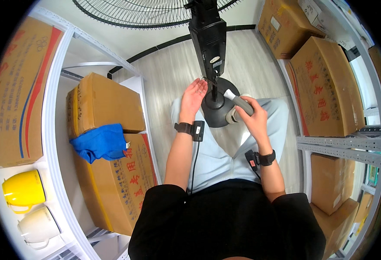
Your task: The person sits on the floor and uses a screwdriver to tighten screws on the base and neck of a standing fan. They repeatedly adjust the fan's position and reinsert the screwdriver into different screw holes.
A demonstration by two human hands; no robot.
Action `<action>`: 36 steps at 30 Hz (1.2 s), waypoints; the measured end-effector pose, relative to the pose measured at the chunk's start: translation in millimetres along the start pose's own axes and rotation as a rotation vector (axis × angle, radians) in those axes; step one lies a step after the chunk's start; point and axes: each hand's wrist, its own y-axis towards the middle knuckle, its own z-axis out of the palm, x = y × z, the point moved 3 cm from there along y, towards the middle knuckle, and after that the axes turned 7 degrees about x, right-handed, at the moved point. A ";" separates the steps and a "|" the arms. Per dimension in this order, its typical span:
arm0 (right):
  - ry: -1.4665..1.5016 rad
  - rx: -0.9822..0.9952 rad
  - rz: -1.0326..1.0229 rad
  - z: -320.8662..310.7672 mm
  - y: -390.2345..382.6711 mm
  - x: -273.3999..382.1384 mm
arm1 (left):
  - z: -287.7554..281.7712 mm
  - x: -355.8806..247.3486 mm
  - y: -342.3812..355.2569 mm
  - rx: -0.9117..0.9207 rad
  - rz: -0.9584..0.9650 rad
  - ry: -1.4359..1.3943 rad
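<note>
A black standing fan's column [207, 45] rises from a round black base [215, 118] between my legs. My right hand [255, 119] grips a screwdriver [240, 100] with a grey and white handle, its shaft angled up-left to the column's lower part. My left hand [195, 95] is palm up just left of the column, fingers extended and slightly curled, fingertips at the screwdriver's tip end. A tiny shiny speck shows on its fingers; I cannot tell what it is.
Metal shelves [62, 47] hold cardboard boxes [320, 91] on both sides. A blue cloth [97, 143] lies among the left boxes, with yellow [24, 190] and white [38, 229] mugs below left. The fan's wire guard [134, 15] reaches across the top, near a white wall.
</note>
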 end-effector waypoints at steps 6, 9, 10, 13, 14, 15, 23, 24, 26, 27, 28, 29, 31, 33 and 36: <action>-0.074 0.055 0.004 0.9 0.6 11.2 | 18.1 0.8 -6.1 0.092 -0.044 -0.087; -0.054 0.081 0.104 6.7 -0.1 5.1 | 21.2 0.3 -9.0 0.117 -0.032 -0.068; -0.038 0.094 0.156 8.3 -0.3 2.3 | 19.6 0.1 -9.2 0.117 -0.024 -0.059; -0.072 0.065 0.099 11.0 -0.5 -3.4 | 13.1 0.6 -7.4 0.092 -0.014 0.042; -0.081 0.069 0.098 11.8 -0.7 -2.7 | 9.4 0.9 -7.2 0.079 -0.003 0.064; -0.092 0.072 0.097 12.3 -1.7 -1.1 | 5.9 1.5 -7.3 0.068 0.006 0.085; 0.008 0.019 0.065 -3.8 -6.8 18.8 | -9.6 9.8 0.6 -0.074 -0.031 0.114; 0.014 -0.007 0.039 -9.7 -6.4 30.7 | -11.3 6.5 4.0 -0.074 -0.055 0.101; 0.026 -0.058 -0.002 -24.9 -6.1 62.2 | -14.4 1.3 6.2 -0.080 -0.109 0.075; 0.015 -0.090 -0.012 -33.0 -4.4 79.8 | -10.3 2.3 8.9 -0.235 -0.108 0.107; 0.016 -0.136 -0.067 -39.6 -3.5 96.1 | -5.3 -3.6 11.0 -0.200 -0.106 0.120; 0.015 -0.181 -0.124 -45.1 -1.3 111.1 | -1.2 -12.3 14.4 -0.164 -0.101 0.130; -0.086 -0.269 -0.227 -55.5 4.3 135.8 | 25.2 -28.1 23.2 -0.118 -0.013 0.288; -0.187 -0.343 -0.332 -63.0 11.7 150.8 | 86.5 -49.1 27.8 -0.065 0.158 0.483; -0.275 -0.350 -0.384 -63.2 17.4 166.0 | 160.1 -85.9 36.3 0.019 0.400 0.813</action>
